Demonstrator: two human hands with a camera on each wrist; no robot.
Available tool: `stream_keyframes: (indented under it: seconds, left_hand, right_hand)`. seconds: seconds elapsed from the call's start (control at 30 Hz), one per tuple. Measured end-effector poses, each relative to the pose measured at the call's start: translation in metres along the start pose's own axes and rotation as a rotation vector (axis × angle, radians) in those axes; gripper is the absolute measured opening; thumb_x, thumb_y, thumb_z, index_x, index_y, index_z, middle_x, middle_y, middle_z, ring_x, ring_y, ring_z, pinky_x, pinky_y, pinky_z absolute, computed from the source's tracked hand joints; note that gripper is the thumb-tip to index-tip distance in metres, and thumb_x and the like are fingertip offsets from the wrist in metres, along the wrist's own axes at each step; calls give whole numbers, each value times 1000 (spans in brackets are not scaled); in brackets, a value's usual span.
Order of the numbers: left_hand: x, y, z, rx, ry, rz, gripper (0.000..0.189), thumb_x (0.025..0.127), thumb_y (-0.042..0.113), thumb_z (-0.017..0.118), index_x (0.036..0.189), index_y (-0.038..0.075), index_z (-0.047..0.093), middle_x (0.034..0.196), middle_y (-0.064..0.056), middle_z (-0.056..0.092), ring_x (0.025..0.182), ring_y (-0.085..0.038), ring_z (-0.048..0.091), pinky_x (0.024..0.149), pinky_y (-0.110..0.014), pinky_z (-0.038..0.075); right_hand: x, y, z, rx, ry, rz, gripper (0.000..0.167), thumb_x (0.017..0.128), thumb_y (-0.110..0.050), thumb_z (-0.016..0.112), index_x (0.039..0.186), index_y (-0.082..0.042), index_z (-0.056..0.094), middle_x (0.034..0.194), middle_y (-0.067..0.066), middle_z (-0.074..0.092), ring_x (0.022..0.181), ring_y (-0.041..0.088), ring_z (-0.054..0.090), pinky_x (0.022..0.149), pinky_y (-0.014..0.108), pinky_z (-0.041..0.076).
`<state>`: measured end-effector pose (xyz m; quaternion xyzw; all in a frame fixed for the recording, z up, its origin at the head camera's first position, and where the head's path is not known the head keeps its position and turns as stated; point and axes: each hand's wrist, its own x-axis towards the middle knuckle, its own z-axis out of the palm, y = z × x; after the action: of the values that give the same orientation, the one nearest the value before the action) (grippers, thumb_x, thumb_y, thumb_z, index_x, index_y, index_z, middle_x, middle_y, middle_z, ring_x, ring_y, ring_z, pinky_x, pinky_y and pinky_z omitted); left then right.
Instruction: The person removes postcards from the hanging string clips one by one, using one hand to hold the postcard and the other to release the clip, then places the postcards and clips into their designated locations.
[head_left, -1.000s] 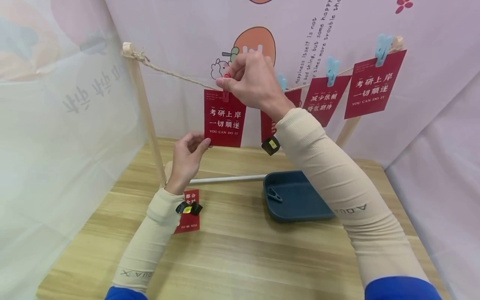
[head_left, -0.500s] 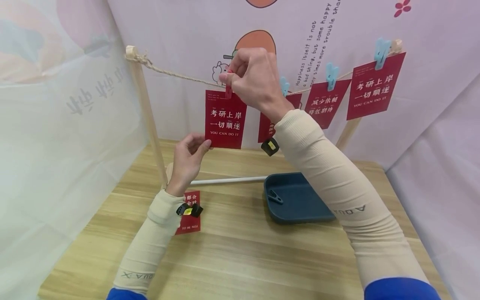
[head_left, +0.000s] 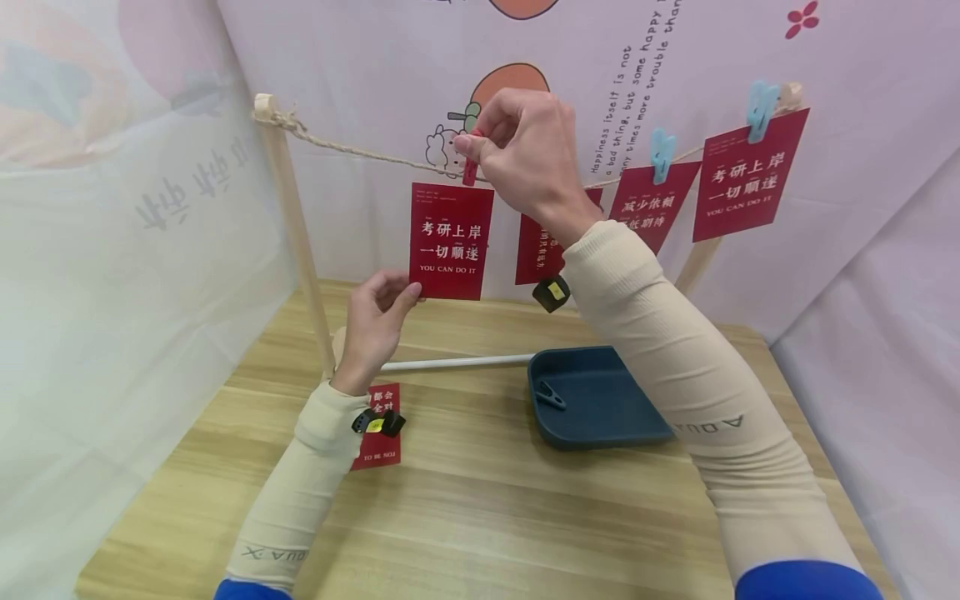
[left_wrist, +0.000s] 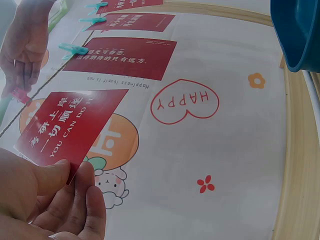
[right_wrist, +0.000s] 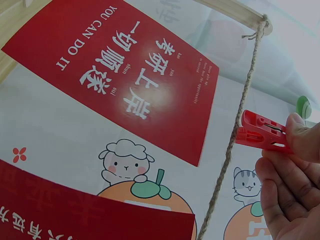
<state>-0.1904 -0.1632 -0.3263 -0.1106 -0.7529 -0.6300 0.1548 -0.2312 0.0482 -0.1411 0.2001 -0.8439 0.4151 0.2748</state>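
Observation:
My left hand (head_left: 375, 325) pinches a red printed card (head_left: 450, 242) by its lower left corner, thumb in front. Above the card's top edge, my right hand (head_left: 528, 142) pinches a red clothespin (right_wrist: 262, 134) between thumb and fingers. The clothespin's tip is right at the twine (right_wrist: 245, 95); in the right wrist view the card stands apart from it, on the twine's other side. To the right, light-blue clothespins (left_wrist: 73, 49) hold more red cards (head_left: 750, 179) on the twine. My right hand partly hides the nearest of these cards (head_left: 536, 250).
A wooden post (head_left: 292, 233) carries the twine's left end. On the wooden table (head_left: 480, 517) stands a dark blue tray (head_left: 607, 417) holding a dark clothespin (head_left: 551, 397). A white rod (head_left: 465, 362) runs behind. Another red card (head_left: 386, 442) lies under my left wrist.
The red clothespin has come off the card's top edge and moved slightly up and to the right with my right hand. My left hand and its card have hardly moved.

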Motion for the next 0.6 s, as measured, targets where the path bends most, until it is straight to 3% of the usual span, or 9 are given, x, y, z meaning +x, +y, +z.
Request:
stream_keyframes:
  seconds: [0.2, 0.4, 0.6]
  left_hand:
    - [-1, 0, -1, 9, 6, -2, 27, 105, 16, 67, 123, -3, 67, 116, -23, 75, 102, -31, 73, 95, -33, 62]
    - [-3, -1, -1, 11, 8, 6, 27, 105, 17, 67, 123, -4, 67, 115, -23, 74, 103, -36, 73, 92, -26, 62]
    - [-6, 0, 0, 17, 15, 6, 26, 105, 18, 67, 122, -2, 68, 113, -23, 74, 97, -21, 73, 89, -20, 60]
  right_hand:
    - [-4, -1, -6, 8, 8, -33, 24, 93, -29, 84, 93, -7, 76, 87, 6, 75, 75, 9, 62, 78, 19, 46]
    - [-9, 0, -11, -2, -40, -50, 26, 92, -31, 85, 97, -6, 76, 92, 8, 78, 77, 9, 65, 75, 20, 50]
    - [-14, 4, -13, -42, -112, -96, 32, 93, -33, 83, 107, -4, 77, 99, 10, 80, 86, 15, 72, 81, 19, 54]
